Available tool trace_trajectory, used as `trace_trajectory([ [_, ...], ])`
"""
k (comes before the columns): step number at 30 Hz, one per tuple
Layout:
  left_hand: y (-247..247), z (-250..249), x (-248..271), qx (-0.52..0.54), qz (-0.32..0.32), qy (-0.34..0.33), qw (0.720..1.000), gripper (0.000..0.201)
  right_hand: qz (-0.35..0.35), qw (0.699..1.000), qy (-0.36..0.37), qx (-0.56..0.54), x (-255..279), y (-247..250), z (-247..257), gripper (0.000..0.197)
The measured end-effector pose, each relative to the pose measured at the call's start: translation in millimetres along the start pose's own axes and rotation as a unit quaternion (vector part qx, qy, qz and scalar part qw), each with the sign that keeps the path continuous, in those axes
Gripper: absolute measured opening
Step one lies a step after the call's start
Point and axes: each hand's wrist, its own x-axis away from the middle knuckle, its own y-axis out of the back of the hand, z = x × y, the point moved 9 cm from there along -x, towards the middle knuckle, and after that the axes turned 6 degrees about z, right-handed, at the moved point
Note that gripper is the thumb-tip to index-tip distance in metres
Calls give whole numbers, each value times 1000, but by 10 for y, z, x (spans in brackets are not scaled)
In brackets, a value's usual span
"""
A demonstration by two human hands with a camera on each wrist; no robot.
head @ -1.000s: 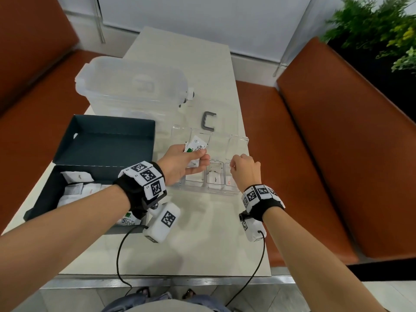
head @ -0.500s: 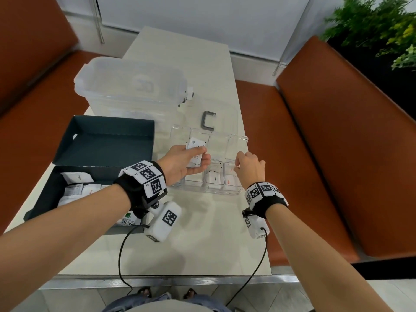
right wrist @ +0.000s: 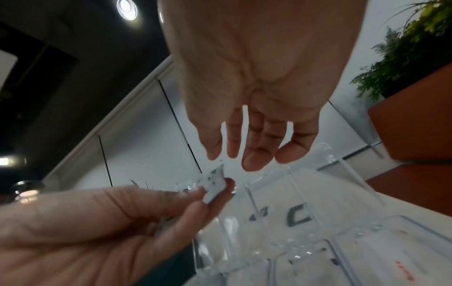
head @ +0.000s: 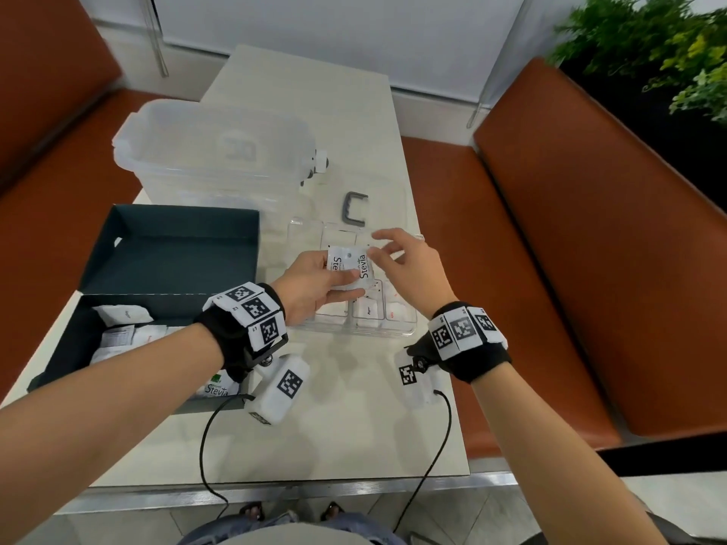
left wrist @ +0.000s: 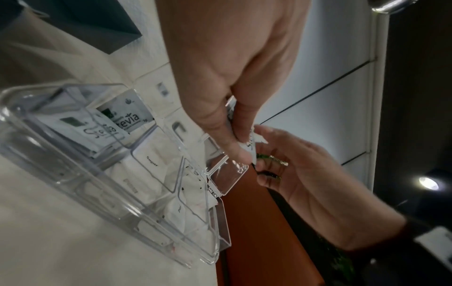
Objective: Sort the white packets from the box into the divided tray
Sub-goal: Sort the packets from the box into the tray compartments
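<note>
My left hand (head: 354, 285) pinches white Stevia packets (head: 350, 267) between thumb and fingers, above the clear divided tray (head: 397, 332). My right hand (head: 379, 245) hovers at the packets' right edge, fingers straight and spread, holding nothing. In the right wrist view the packet corner (right wrist: 215, 183) sits just below my right hand (right wrist: 244, 154). Seen from the left wrist, a packet (left wrist: 252, 143) sticks out between my left hand (left wrist: 234, 135) and right hand (left wrist: 269, 154). The tray (left wrist: 73, 174) holds Stevia packets (left wrist: 117, 123) and other sachets. The dark box (head: 59, 348) at left holds several more packets (head: 122, 314).
The box's open lid (head: 169, 249) stands behind it. A big clear plastic container (head: 212, 151) sits at the back left, with a grey C-shaped handle (head: 354, 210) behind the tray. Brown bench seats (head: 550, 269) flank the table. The table's front edge (head: 275, 489) is near me.
My right hand left the tray's front right corner, opened, and moved up and left to the packets. My left hand kept its hold and tilted the packets flatter.
</note>
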Motion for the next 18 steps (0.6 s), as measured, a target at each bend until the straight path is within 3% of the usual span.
trace_trajectory([
  [2,-1,-48,7,-25,3,-14,1000,30,29,999,5,-17,-40,-34,93,23],
  [5,103,-150,36,-38,-19,-27,999,25,9,998,7,-58,-109,19,170,13],
  [10,673,-393,186,-24,-139,-40,989,22,-20,988,-45,-147,-239,-66,120,8],
  [18,1050,-453,422,-11,-184,-55,981,16,119,991,-42,44,-422,-937,301,12],
])
